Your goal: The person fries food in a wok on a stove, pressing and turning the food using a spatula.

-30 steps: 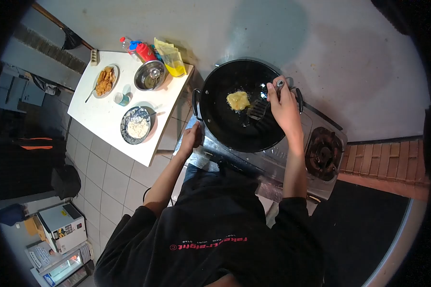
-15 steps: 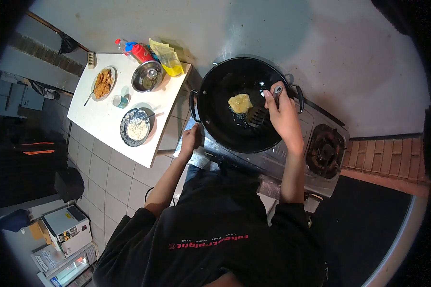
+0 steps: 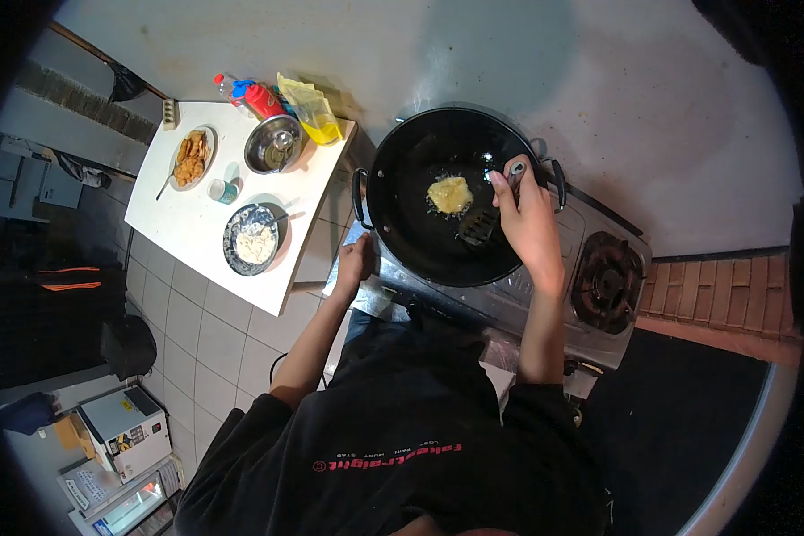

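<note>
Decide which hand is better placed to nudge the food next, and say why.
Probably the right hand: it grips the spatula, whose blade is beside the food in the wok. The left hand is outside the wok, with no tool visible.

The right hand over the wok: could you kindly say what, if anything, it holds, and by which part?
The right hand holds the slotted spatula by its handle, near the end away from the blade.
</note>
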Tool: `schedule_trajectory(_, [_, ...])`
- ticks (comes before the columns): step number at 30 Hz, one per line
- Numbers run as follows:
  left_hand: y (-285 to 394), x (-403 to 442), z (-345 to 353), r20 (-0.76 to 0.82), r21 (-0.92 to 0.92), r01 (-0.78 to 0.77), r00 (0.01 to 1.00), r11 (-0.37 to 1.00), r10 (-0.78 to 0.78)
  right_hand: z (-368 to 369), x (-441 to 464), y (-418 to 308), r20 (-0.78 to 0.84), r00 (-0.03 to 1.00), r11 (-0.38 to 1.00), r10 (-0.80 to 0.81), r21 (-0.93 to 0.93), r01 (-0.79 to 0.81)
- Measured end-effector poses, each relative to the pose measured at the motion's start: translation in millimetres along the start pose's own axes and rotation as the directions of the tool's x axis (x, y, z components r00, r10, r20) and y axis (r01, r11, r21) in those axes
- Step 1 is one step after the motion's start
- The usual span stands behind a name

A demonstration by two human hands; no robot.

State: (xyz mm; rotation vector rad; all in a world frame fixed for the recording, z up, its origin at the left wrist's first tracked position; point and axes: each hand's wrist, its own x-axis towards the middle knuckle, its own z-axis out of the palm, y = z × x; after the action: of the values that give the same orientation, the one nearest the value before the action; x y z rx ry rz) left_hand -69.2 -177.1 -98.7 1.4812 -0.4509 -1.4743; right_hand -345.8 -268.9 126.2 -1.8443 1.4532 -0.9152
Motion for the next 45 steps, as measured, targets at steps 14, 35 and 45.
schedule_trajectory(14, [1,-1,-1,0.003,-0.01,-0.012,1.0,1.0,0.012,11,6,9,-0.068,0.998,0.997,-0.007,0.073,0.012])
schedule_trajectory(35, [-10,10,2,-0.054,0.014,-0.069,0.996,0.998,0.07,32,-30,95,-0.209,0.978,0.906,0.027,0.417,0.064])
schedule_trajectory(45, [-14,11,1,-0.06,0.077,-0.104,0.992,0.992,0.108,34,-13,98,-0.181,0.97,0.72,0.16,0.694,0.011])
